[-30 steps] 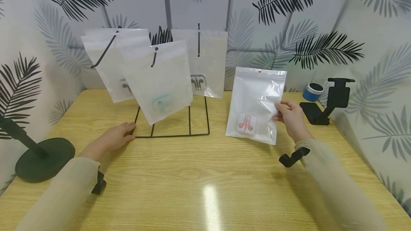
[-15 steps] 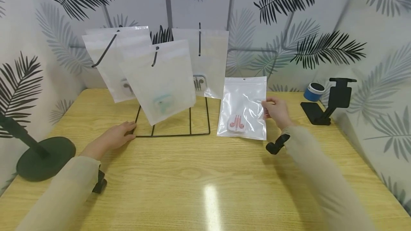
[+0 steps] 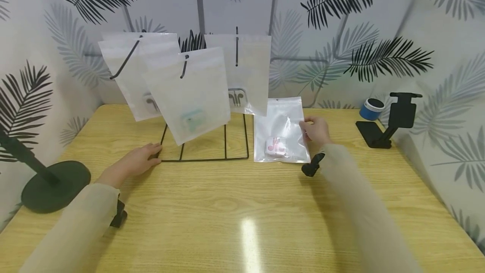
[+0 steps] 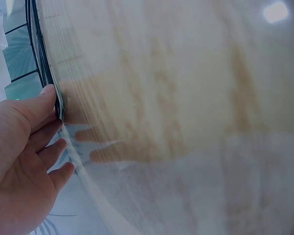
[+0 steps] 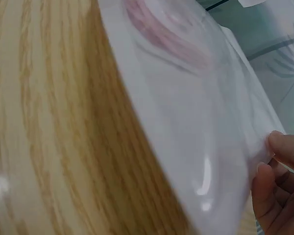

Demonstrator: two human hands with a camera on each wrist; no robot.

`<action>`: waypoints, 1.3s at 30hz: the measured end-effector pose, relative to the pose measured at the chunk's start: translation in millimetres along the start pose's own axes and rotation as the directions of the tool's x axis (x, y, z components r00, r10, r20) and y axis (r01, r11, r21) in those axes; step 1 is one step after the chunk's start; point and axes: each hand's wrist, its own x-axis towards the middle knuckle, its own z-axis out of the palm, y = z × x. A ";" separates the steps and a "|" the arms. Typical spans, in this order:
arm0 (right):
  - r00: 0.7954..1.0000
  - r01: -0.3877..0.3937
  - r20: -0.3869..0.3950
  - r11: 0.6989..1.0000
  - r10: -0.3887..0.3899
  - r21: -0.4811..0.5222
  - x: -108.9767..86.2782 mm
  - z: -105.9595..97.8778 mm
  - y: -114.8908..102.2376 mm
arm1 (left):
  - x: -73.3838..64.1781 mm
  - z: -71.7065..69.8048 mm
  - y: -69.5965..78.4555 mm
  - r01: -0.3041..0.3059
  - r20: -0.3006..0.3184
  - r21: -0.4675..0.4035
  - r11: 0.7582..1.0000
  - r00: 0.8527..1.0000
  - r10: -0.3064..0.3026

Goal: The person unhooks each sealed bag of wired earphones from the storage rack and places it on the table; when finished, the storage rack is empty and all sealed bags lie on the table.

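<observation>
My right hand (image 3: 317, 131) pinches the right edge of a clear-fronted white zip bag (image 3: 282, 123). Inside its lower part sits a small case of pink-and-white earphones (image 3: 275, 146). The bag is low over the table, right of a black wire display rack (image 3: 204, 160). Between thumb and fingers, my left hand (image 3: 138, 161) holds the front left corner of the rack's base, as the left wrist view shows. White bags hang on the rack's hooks: a front one (image 3: 197, 96) with a teal item, a right one (image 3: 246, 70) with dark earphones, and others behind at left.
A black phone stand (image 3: 399, 115) and a blue jar with a black lid (image 3: 371, 109) stand at the back right. At the left is a dark green round-based stand (image 3: 56, 186). Leaf-patterned covering (image 3: 435, 138) borders the wooden table (image 3: 212, 222) behind and beside.
My right hand has moved left and slightly down with the earphone bag, bringing it beside the rack. The left hand stays on the rack's corner.
</observation>
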 end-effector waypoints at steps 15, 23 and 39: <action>0.993 -0.099 0.070 0.995 0.100 -0.020 10.1 13.7 1.4 | 1.2 0.2 -0.3 0.006 -0.003 0.002 1.000 1.000 -0.006; 0.985 -0.133 0.099 0.989 0.139 -0.070 9.8 17.4 -0.9 | 2.5 1.7 -3.1 0.006 -0.005 0.009 1.000 1.000 -0.006; 0.982 -0.148 0.106 0.986 0.156 -0.073 9.1 14.7 1.8 | 0.4 0.7 0.2 0.003 -0.009 0.001 1.000 1.000 -0.003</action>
